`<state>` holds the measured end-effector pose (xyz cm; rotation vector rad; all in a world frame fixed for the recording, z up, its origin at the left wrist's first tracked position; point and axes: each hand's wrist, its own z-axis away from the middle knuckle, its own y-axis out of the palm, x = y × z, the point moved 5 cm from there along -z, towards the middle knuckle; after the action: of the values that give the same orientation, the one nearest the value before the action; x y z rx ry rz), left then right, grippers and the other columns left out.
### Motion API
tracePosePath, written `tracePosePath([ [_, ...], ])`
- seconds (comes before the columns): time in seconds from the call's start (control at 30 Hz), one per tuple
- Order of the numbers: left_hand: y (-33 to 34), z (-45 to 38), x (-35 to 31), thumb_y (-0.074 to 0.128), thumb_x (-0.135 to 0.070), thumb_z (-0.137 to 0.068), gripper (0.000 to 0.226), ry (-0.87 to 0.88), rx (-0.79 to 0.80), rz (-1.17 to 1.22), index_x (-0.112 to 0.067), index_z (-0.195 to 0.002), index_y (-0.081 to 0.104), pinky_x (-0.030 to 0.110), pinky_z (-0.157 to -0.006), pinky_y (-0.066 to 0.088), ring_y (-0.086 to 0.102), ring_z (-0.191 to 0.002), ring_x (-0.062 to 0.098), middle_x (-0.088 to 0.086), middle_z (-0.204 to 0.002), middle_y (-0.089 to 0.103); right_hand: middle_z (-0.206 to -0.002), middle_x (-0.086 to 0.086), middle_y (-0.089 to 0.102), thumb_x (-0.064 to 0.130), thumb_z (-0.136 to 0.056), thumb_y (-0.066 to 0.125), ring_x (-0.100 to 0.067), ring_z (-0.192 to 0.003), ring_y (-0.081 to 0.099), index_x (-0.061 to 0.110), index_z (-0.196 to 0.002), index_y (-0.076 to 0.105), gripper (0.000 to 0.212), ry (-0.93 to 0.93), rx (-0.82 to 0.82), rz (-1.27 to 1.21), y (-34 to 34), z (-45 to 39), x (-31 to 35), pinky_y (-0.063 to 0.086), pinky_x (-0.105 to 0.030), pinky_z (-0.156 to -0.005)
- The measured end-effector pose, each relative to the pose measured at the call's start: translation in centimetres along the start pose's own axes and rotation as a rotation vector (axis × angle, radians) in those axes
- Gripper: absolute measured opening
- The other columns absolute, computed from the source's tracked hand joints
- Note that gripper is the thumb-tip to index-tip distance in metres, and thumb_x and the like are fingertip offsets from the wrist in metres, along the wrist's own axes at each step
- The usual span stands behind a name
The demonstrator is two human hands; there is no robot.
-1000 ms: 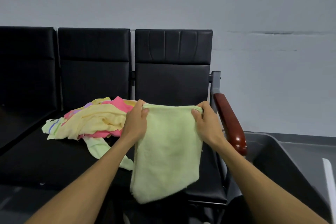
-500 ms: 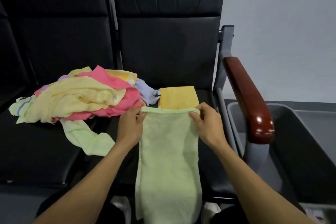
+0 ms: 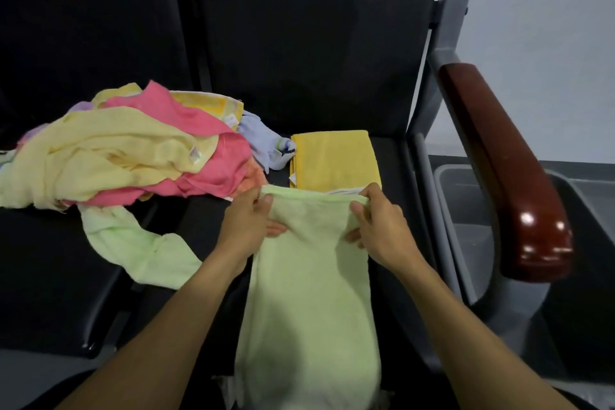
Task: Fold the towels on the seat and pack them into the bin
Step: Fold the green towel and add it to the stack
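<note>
A light green towel (image 3: 309, 293), folded lengthwise, lies over the front of the black seat (image 3: 392, 176) and hangs off its edge. My left hand (image 3: 248, 223) pinches its top left corner and my right hand (image 3: 377, 226) pinches its top right corner. Just behind it a folded yellow towel (image 3: 332, 158) lies flat on the seat. A loose heap of towels (image 3: 126, 150), pale yellow, pink, lilac and green, sits to the left. The grey bin (image 3: 466, 220) stands on the floor to the right of the seat.
A dark red armrest (image 3: 502, 156) on a grey metal post rises between the seat and the bin. Black backrests stand behind the seats. A second black seat (image 3: 43, 276) lies at the left under the heap. A pale wall is at the right.
The towel has come down from hanging in the air to lying on the seat front, held by both hands. The view has tilted down and closer, showing the yellow towel.
</note>
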<state>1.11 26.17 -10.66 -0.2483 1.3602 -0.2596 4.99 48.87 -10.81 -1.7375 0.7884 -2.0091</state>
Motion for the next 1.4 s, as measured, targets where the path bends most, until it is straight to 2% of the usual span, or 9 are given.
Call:
tracePosePath([
  [0.17, -0.4, -0.6, -0.3, 0.042, -0.056, -0.102, 0.042, -0.082, -0.087, 0.155, -0.026, -0.092, 0.07, 0.045, -0.085, 0.059, 0.072, -0.092, 0.026, 0.007, -0.102, 0.071, -0.094, 0.0, 0.069, 0.046, -0.1, 0.05, -0.021, -0.083, 0.067, 0.02, -0.09, 0.052, 0.028, -0.002, -0.041, -0.155, -0.3, -0.1, 1.5, 0.057, -0.045, -0.076],
  [0.27, -1.3, -0.3, -0.4, 0.052, -0.038, -0.101, 0.043, -0.029, -0.113, 0.013, -0.023, -0.067, 0.074, 0.041, -0.087, 0.051, 0.069, -0.087, 0.021, -0.003, -0.076, 0.076, -0.077, 0.005, 0.068, 0.043, -0.099, 0.055, -0.01, -0.074, 0.064, 0.011, -0.083, 0.057, 0.036, 0.041, -0.103, -0.327, -0.6, 0.1, 1.7, 0.056, -0.036, -0.068],
  [0.43, -1.8, 0.9, 0.9, 0.069, -0.007, -0.091, 0.014, 0.002, -0.017, -0.171, -0.021, -0.091, 0.073, 0.024, -0.072, 0.044, 0.064, -0.08, 0.006, -0.003, -0.09, 0.073, -0.086, -0.002, 0.063, 0.004, -0.085, 0.073, -0.014, -0.074, 0.059, 0.02, -0.09, 0.057, 0.024, 0.146, 0.019, -0.248, 0.4, 1.1, -0.8, 0.046, -0.024, -0.062],
  [0.67, -1.3, 2.4, 5.1, 0.077, -0.01, -0.082, 0.059, -0.208, 0.288, -0.36, -0.031, -0.125, 0.043, 0.034, -0.082, 0.055, 0.063, -0.093, 0.018, 0.002, -0.104, 0.06, -0.096, -0.01, 0.066, 0.001, -0.08, 0.079, -0.028, -0.084, 0.07, 0.023, -0.11, 0.055, 0.044, 0.34, 0.415, -0.125, 2.9, 3.2, -3.4, 0.062, -0.044, -0.078],
  [0.8, -0.9, 2.3, 5.6, 0.068, -0.02, -0.092, 0.04, -0.17, 0.237, -0.304, -0.032, -0.125, 0.05, 0.033, -0.089, 0.054, 0.064, -0.097, 0.014, -0.003, -0.106, 0.063, -0.081, 0.001, 0.055, 0.02, -0.093, 0.07, -0.013, -0.066, 0.056, 0.019, -0.104, 0.061, 0.014, 0.289, 0.306, -0.107, 3.3, 2.9, -3.5, 0.051, -0.025, -0.058],
  [0.87, -0.9, 1.9, 5.3, 0.065, -0.018, -0.095, 0.029, -0.108, 0.149, -0.319, -0.027, -0.121, 0.057, 0.02, -0.073, 0.049, 0.059, -0.084, 0.008, -0.006, -0.092, 0.059, -0.08, 0.003, 0.053, 0.017, -0.094, 0.068, -0.009, -0.063, 0.052, 0.02, -0.103, 0.063, 0.011, 0.253, 0.26, -0.102, 3.5, 2.6, -3.5, 0.042, -0.017, -0.054],
  [0.97, -0.7, 1.6, 5.1, 0.067, -0.018, -0.093, 0.023, -0.075, 0.155, -0.392, -0.026, -0.113, 0.06, 0.016, -0.059, 0.038, 0.053, -0.077, 0.008, -0.004, -0.088, 0.054, -0.097, 0.002, 0.054, 0.008, -0.092, 0.067, -0.008, -0.075, 0.054, 0.025, -0.103, 0.064, 0.02, 0.231, 0.233, -0.108, 3.6, 2.4, -3.5, 0.041, -0.015, -0.058],
  [1.17, -0.4, 1.3, 5.7, 0.071, -0.011, -0.089, 0.023, -0.138, 0.246, -0.236, -0.029, -0.103, 0.067, 0.04, -0.086, 0.057, 0.069, -0.092, 0.021, 0.004, -0.1, 0.069, -0.12, -0.004, 0.059, 0.001, -0.09, 0.065, -0.017, -0.102, 0.062, 0.03, -0.109, 0.065, 0.035, 0.274, 0.255, -0.177, 3.8, 2.2, -4.1, 0.05, -0.023, -0.076],
  [1.4, 0.1, 1.3, 4.8, 0.057, 0.014, -0.087, 0.055, -0.083, 0.292, -0.091, -0.028, -0.121, 0.066, 0.016, -0.079, 0.052, 0.066, -0.099, 0.006, -0.002, -0.116, 0.068, -0.126, 0.001, 0.053, -0.006, -0.086, 0.059, -0.019, -0.109, 0.058, 0.033, -0.135, 0.053, 0.063, 0.258, 0.272, -0.203, 3.3, 2.0, -3.2, 0.052, -0.029, -0.082],
])
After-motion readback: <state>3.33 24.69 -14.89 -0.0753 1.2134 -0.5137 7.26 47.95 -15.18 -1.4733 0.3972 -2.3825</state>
